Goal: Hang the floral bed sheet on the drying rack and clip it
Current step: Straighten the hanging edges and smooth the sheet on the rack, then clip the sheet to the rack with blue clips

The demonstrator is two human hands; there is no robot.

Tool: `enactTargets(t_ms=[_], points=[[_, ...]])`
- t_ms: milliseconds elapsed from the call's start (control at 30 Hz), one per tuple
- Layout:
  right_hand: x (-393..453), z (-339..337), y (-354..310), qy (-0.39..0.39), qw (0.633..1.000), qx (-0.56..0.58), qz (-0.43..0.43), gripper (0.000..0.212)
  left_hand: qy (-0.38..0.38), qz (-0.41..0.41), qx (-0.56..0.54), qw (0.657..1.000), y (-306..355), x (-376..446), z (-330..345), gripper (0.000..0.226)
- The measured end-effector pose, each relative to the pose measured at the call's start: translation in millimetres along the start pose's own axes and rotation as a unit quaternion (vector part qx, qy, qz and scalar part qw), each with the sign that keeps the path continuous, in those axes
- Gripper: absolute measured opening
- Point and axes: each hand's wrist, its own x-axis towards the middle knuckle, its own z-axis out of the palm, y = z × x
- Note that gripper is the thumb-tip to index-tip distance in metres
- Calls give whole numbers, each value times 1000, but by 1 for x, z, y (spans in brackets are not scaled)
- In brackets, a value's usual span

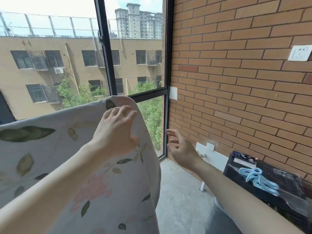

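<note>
The floral bed sheet, white with green leaves and pink flowers, hangs draped over a rack that it hides completely. My left hand lies on the sheet near its top right corner, fingers spread and relaxed. To the right of the sheet's edge my right hand hovers in the air, fingers loosely open, holding nothing. Several light blue clips lie on a black box at the right.
A brick wall with a socket and a switch plate closes the right side. Large windows with dark frames stand ahead. Grey concrete floor shows between the sheet and the box.
</note>
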Motion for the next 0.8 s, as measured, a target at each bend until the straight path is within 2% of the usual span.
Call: enactTargets(t_ms=[200,467,633,800], points=[[-54,-51,72,24,998,18,64,45,-82,58,-75,992,87,1,52,71],[-116,-167,182,44,988,-20,146,43,-176,100,-167,965,245,28,127,61],[-144,-220,244,65,977,-25,200,38,-241,114,-183,946,317,46,171,61],[-162,-253,302,81,962,-35,258,41,-293,130,-176,931,369,72,214,59]])
